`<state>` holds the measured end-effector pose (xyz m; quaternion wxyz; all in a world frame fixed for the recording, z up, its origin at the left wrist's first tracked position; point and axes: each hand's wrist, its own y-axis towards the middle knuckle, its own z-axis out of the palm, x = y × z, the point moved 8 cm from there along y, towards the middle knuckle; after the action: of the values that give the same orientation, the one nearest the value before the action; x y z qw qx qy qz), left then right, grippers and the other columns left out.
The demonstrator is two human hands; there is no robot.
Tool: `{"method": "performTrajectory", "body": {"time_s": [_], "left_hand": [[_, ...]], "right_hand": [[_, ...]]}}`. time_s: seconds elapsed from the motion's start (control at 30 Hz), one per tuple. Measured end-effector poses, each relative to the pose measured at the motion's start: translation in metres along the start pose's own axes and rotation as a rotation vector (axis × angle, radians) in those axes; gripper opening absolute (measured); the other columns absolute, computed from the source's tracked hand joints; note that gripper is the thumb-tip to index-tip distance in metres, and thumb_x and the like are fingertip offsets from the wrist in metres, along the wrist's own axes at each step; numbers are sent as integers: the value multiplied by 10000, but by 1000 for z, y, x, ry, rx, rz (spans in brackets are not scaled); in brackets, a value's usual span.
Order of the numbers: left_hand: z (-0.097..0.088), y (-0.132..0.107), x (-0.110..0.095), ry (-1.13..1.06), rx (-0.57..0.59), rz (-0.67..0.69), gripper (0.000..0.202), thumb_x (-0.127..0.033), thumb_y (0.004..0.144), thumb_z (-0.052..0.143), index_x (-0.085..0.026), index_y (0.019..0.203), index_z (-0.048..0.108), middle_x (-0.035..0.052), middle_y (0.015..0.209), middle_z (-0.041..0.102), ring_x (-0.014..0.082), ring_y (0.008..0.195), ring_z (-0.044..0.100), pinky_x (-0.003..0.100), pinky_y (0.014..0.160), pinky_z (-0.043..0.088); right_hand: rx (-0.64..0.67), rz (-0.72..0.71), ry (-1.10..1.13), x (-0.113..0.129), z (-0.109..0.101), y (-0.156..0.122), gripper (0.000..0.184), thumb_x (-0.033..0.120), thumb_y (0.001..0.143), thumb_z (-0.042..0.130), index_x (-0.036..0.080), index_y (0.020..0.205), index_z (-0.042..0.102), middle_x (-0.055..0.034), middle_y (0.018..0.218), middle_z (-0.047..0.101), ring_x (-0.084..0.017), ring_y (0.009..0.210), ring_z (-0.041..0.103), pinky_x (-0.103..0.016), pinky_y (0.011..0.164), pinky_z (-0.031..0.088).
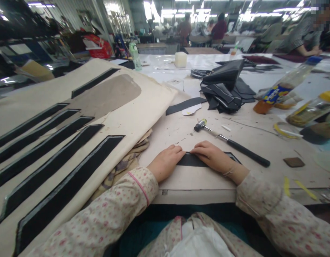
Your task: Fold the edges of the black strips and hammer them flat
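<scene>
A black leather strip [193,160] lies flat on the pale worktable [197,182] close to its near edge. My left hand [167,161] rests on the strip's left end with fingers curled and pressed down on its top edge. My right hand [211,155] covers the strip's middle, its fingertips pinching the same edge beside the left fingers. Both sleeves are floral. A small hammer [229,142] with a black handle lies just beyond my right hand.
A cream board [143,110] at left carries several long black strips [65,185] laid side by side. A heap of black pieces [225,89] sits further back. Bottles [285,87] and jars [312,110] stand at right. Other people work at far tables.
</scene>
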<state>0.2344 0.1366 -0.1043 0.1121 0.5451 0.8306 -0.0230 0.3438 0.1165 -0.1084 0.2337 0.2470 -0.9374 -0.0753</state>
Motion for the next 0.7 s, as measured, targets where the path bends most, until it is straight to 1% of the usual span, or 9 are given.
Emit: {"method": "performTrajectory", "body": {"time_s": [0.13,0.23,0.33,0.43,0.5,0.57,0.7], "left_hand": [[0,3,-8,114,60,23,225,-88,871,391,-124,1029,547,77,947,548,212,908,480,339,851,436],[1,6,-10,148,59,-22,205,-99,881,387,-142,1013,537,68,922,541,210,868,480,336,785,451],[3,9,-11,175,26,-73,192,-134,895,386,-166,1023,526,61,900,532,213,841,480,330,719,458],[6,13,-14,205,-14,-108,151,-188,903,399,-166,944,543,63,875,530,221,817,486,335,682,459],[6,16,-16,203,-36,-122,150,-215,904,408,-163,894,549,66,871,531,228,829,492,345,689,461],[5,20,-16,179,-43,-134,144,-228,897,431,-156,861,551,74,884,535,233,858,495,360,730,460],[6,25,-14,91,-42,-176,110,-198,877,461,-135,897,549,93,939,544,235,913,489,394,838,434]], "right_hand": [[45,-15,-129,11,2,1,263,113,854,434,155,1001,648,-119,953,599,-219,916,513,-386,828,463],[54,-6,-169,16,4,1,269,101,842,444,154,1017,642,-122,966,598,-227,928,513,-404,844,457],[39,13,-114,12,2,1,281,112,847,441,166,1044,634,-115,981,601,-217,946,521,-399,865,452],[37,83,3,-3,-5,-3,267,159,852,466,181,1070,619,-99,1006,611,-197,956,543,-379,876,454],[33,162,44,-17,-12,-9,269,203,844,499,174,1089,605,-97,1032,615,-199,965,554,-385,883,453],[34,211,60,-27,-18,-16,270,234,838,515,170,1084,608,-94,1042,617,-205,976,556,-395,896,448],[19,182,85,-26,-23,-25,239,205,846,487,192,1034,635,-83,1024,622,-200,980,553,-395,906,444]]}}
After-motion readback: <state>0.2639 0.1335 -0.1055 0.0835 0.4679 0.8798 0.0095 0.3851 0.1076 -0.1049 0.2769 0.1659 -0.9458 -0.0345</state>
